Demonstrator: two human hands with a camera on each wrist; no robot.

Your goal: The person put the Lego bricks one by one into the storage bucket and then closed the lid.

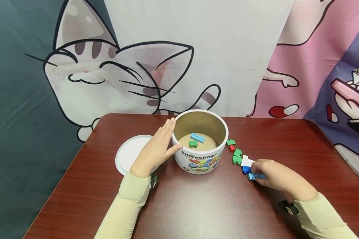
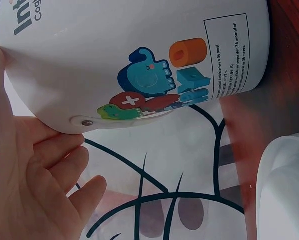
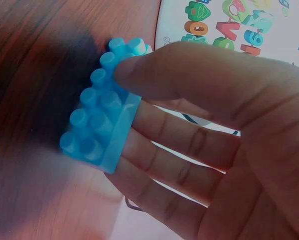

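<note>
A white round bucket (image 1: 201,163) with colourful print stands upright near the table's back edge. Inside lie a light blue brick (image 1: 197,137) and a green brick (image 1: 192,144). My left hand (image 1: 157,147) rests against the bucket's left side, fingers straight and thumb at the front near the rim. To the right of the bucket, my right hand (image 1: 270,172) pinches a long light blue toy brick (image 3: 97,122) between thumb and fingers, low over the table. Just behind that brick are a dark blue brick (image 1: 246,170) and a white brick (image 1: 247,161).
Green bricks (image 1: 237,160) and a red brick (image 1: 232,148) continue the line back along the bucket's right side. A white round lid (image 1: 128,151) lies left of the bucket, partly behind my left hand. Beyond the brown table (image 1: 197,205) hangs a printed cloth (image 1: 236,49).
</note>
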